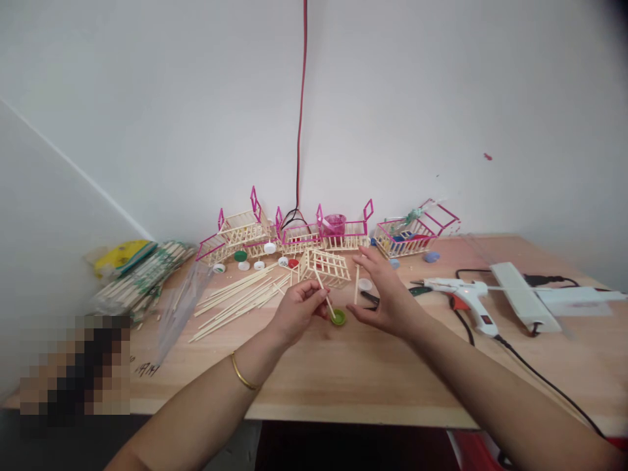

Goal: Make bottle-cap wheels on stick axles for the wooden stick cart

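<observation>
My left hand (303, 306) is closed in a pinch on a thin wooden stick (330, 305), which slants down to the green bottle cap (338, 318) on the table. Whether the stick touches the cap I cannot tell. A second, short wooden stick (356, 285) spans upright between the thumb and forefinger of my right hand (380, 284), held by its ends. Just behind my hands stands a small frame of glued sticks (330, 267). A clear cap (365, 284) and dark-handled pliers (369, 299) lie beside my right hand, partly hidden by it.
Several stick-built carts with pink edging (299, 244) line the wall. Loose sticks (235, 302) and coloured caps lie left of centre, with bagged sticks (147, 281) farther left. A white glue gun (464, 294), its cord and a power strip (524, 297) occupy the right.
</observation>
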Tool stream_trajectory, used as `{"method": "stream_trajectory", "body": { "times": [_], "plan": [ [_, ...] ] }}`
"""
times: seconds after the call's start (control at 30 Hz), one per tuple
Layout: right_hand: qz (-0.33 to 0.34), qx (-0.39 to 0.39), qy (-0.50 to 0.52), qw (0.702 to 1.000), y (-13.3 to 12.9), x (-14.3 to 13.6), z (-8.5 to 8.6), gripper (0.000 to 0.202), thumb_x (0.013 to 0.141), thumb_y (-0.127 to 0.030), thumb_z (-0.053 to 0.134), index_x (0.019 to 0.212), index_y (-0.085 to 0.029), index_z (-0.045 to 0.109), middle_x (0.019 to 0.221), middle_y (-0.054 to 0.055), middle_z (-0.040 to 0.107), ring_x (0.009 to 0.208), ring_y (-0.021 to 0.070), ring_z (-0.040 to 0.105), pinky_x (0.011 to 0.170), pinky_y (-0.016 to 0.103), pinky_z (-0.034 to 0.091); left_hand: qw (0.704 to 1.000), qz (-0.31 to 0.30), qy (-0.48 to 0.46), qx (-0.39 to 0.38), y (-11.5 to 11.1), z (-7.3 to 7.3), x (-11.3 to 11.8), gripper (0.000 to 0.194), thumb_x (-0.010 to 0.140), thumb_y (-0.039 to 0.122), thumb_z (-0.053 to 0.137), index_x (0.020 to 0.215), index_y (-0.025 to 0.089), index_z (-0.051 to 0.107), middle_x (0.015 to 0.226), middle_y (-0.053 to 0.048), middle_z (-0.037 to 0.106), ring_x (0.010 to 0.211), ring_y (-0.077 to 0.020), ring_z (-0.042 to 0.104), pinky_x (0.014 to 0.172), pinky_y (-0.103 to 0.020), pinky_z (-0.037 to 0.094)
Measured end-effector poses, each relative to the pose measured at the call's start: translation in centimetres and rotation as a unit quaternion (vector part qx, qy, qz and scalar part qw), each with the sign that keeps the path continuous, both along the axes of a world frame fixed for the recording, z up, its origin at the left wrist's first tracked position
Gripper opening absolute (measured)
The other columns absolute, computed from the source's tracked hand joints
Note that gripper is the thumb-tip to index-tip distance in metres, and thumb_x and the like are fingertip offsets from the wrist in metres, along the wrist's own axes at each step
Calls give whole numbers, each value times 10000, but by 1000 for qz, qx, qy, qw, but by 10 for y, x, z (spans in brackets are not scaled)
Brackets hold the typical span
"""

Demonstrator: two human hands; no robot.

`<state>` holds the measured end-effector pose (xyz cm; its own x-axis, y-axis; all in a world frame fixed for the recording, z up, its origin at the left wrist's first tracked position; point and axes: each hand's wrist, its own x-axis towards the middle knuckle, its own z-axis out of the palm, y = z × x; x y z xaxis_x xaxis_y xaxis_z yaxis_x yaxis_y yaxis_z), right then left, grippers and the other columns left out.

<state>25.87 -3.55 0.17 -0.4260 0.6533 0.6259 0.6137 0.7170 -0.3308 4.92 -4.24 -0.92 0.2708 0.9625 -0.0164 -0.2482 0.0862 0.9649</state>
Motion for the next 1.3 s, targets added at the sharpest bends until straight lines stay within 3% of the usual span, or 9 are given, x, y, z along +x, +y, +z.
{"method": "stream_trajectory", "body": {
  "times": [0.13, 0.27, 0.4, 0.5, 0.63, 0.77, 0.9, 1.03, 1.3],
  "plan": [
    [-24, -3, 2, 1000, 3, 0, -2, 803, 734, -425, 698, 1400, -219, 298, 1468, 185, 296, 1355, 354, 284, 1053, 557, 314, 1000, 5, 8, 3, 0, 0, 0, 347, 677, 408, 746, 793, 116, 599, 617, 18, 574, 491, -64, 510, 510, -204, 433],
    [-3, 16, 34, 999, 6, -1, -4, 649, 809, -353, 636, 1376, -243, 340, 1388, 149, 405, 1304, 317, 367, 1045, 527, 347, 1000, 1, 13, 11, 0, 0, 0, 324, 695, 397, 733, 782, 117, 595, 616, 20, 565, 487, -59, 505, 505, -197, 427],
    [-29, 28, 84, 996, 8, -1, -4, 460, 869, -251, 539, 1311, -224, 415, 1147, 129, 562, 1041, 269, 560, 914, 473, 460, 999, -1, 22, 24, 0, -3, 0, 311, 717, 387, 715, 814, 121, 588, 636, 20, 559, 493, -62, 513, 500, -197, 432],
    [-56, 27, 119, 991, 10, 1, -4, 380, 879, -230, 519, 1255, -201, 467, 1014, 108, 607, 890, 236, 603, 837, 431, 494, 997, -4, 52, 51, 0, -3, 0, 303, 718, 369, 717, 836, 124, 582, 642, 23, 550, 517, -68, 517, 524, -203, 448],
    [-77, 23, 123, 989, 12, 2, -5, 311, 875, -234, 520, 1184, -193, 518, 945, 87, 638, 833, 221, 627, 784, 396, 507, 986, -9, 119, 117, -2, 0, -2, 234, 773, 342, 664, 790, 131, 563, 624, 18, 550, 560, -87, 537, 578, -215, 448],
    [-47, 18, 93, 994, 12, 0, -10, 241, 871, -213, 524, 1109, -190, 552, 864, 60, 646, 783, 195, 625, 732, 343, 505, 954, -9, 211, 214, -6, 4, -4, 171, 855, 315, 558, 837, 146, 579, 723, -14, 602, 665, -116, 567, 655, -240, 447],
    [-12, 6, 65, 998, 11, -2, -14, 190, 868, -189, 522, 1051, -203, 570, 862, 54, 655, 776, 186, 616, 723, 326, 489, 893, -55, 323, 307, -9, 6, -5, 135, 881, 239, 504, 881, 168, 620, 826, -27, 638, 784, -143, 573, 746, -266, 430],
    [-1, -18, 40, 999, 10, -2, -13, 156, 882, -188, 499, 1007, -197, 591, 824, 55, 658, 761, 186, 607, 711, 319, 476, 840, -96, 401, 352, -8, 4, -4, 135, 871, 184, 498, 831, 167, 625, 818, -34, 651, 817, -166, 567, 786, -288, 411],
    [72, -32, -33, 996, 6, -4, -10, 136, 889, -198, 505, 950, -191, 627, 751, 42, 668, 690, 160, 589, 666, 279, 449, 812, -96, 447, 363, -8, 2, -5, 117, 873, 172, 455, 819, 168, 558, 791, -38, 602, 770, -170, 535, 716, -279, 393]
  ]
}}
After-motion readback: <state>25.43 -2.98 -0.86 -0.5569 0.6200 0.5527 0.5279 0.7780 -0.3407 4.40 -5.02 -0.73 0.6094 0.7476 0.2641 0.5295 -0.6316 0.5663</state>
